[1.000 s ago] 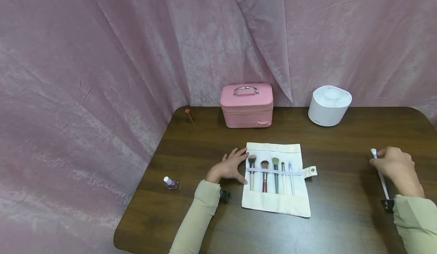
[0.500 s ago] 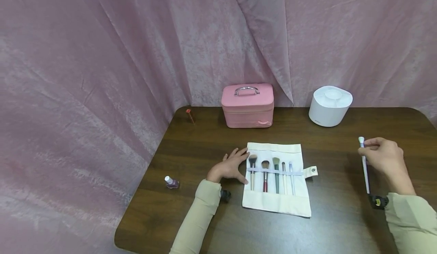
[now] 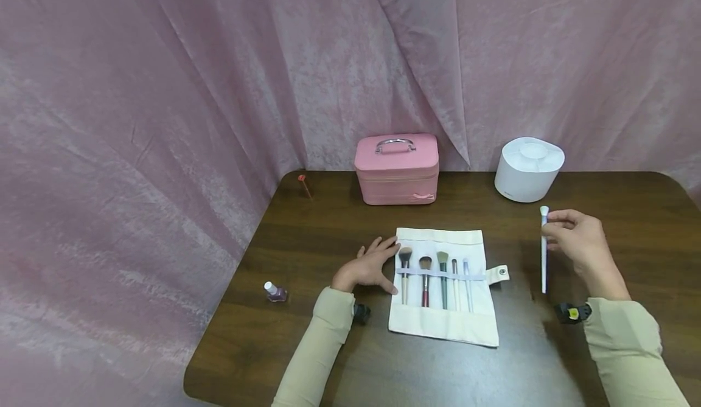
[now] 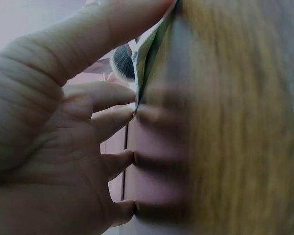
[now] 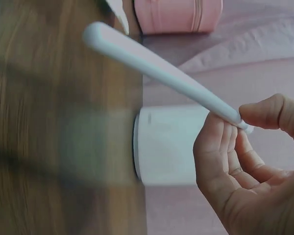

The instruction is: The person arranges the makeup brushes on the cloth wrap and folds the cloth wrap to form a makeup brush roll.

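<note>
A white makeup brush (image 3: 544, 252) is pinched between the thumb and fingers of my right hand (image 3: 580, 243), to the right of the cloth. The right wrist view shows its long pale handle (image 5: 161, 73) slanting clear of the wood. A cream brush roll (image 3: 443, 331) lies unfolded, with several makeup brushes tucked under its elastic strap; among them are a dark-tipped one (image 3: 404, 261) and a green one (image 3: 443, 267). My left hand (image 3: 367, 268) rests at the roll's left edge, fingers spread. In the left wrist view, the thumb and fingertips (image 4: 127, 115) meet that edge.
Behind the roll stands a pink vanity case (image 3: 397, 170) with a metal handle. A white divided organizer (image 3: 528, 173) is at the back right. A purple nail polish bottle (image 3: 275, 293) lies on the left, and a small red tube (image 3: 304, 185) sits in the back left corner.
My right hand has lifted the brush and carried it leftward toward the roll; the brush now hangs nearly upright. My left hand has stayed in place.
</note>
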`<state>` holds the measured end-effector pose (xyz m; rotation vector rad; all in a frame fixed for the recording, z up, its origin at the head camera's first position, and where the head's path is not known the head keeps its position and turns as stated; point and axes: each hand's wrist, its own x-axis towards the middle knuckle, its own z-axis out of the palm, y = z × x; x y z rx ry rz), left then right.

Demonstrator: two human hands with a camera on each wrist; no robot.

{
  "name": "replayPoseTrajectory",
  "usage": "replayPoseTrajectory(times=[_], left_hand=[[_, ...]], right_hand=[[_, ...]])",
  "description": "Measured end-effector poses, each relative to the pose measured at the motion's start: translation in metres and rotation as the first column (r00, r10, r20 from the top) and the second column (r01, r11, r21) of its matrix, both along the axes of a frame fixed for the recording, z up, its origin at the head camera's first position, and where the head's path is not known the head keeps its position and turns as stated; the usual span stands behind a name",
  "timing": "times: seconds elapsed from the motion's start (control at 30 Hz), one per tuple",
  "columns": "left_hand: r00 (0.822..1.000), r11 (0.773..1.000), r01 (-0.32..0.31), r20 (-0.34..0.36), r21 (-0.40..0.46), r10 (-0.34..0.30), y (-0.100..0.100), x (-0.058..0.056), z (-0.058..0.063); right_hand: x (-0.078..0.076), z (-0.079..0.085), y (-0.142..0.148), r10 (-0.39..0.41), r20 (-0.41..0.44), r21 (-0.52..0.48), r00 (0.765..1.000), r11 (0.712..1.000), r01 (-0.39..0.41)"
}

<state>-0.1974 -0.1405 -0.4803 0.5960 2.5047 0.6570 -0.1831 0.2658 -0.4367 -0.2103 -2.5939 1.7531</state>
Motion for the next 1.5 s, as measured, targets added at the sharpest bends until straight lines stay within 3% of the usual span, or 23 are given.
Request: replayPoseTrajectory(times=[0.5, 0.77, 0.9, 0.97, 1.1, 1.27, 1.5], left_hand=[[1.000, 1.000, 0.010, -0.008, -0.009, -0.010, 0.000, -0.002, -0.001], [1.000, 1.000, 0.010, -0.005, -0.014, -0.010, 0.000, -0.003, 0.000], [1.000, 1.000, 0.004, -0.007, -0.013, -0.004, 0.000, -0.003, 0.001], [1.000, 1.000, 0.003, -0.007, -0.012, -0.003, 0.000, -0.003, 0.000], [1.000, 1.000, 0.006, -0.006, -0.011, -0.007, 0.000, -0.004, -0.003], [1.000, 1.000, 0.005, -0.008, -0.014, -0.005, 0.000, -0.003, -0.005], [1.000, 1.000, 0.004, -0.004, -0.012, -0.004, -0.001, -0.003, -0.004]], right_hand=[[-0.015, 0.006, -0.052, 0.031, -0.096, -0.167, 0.995, 0.985, -0.047], [-0.020, 0.008, -0.076, -0.091, -0.184, -0.416, 0.979, 0.909, 0.006], [-0.022, 0.002, -0.090, -0.179, -0.141, -0.464, 0.974, 0.881, 0.094], [-0.023, -0.003, -0.095, -0.196, -0.105, -0.448, 0.975, 0.884, 0.129], [-0.024, -0.014, -0.098, -0.183, -0.059, -0.359, 0.981, 0.921, 0.151], [-0.023, -0.022, -0.098, -0.122, -0.043, -0.280, 0.992, 0.954, 0.105], [-0.021, -0.023, -0.096, -0.033, -0.011, -0.237, 0.999, 0.971, 0.029]])
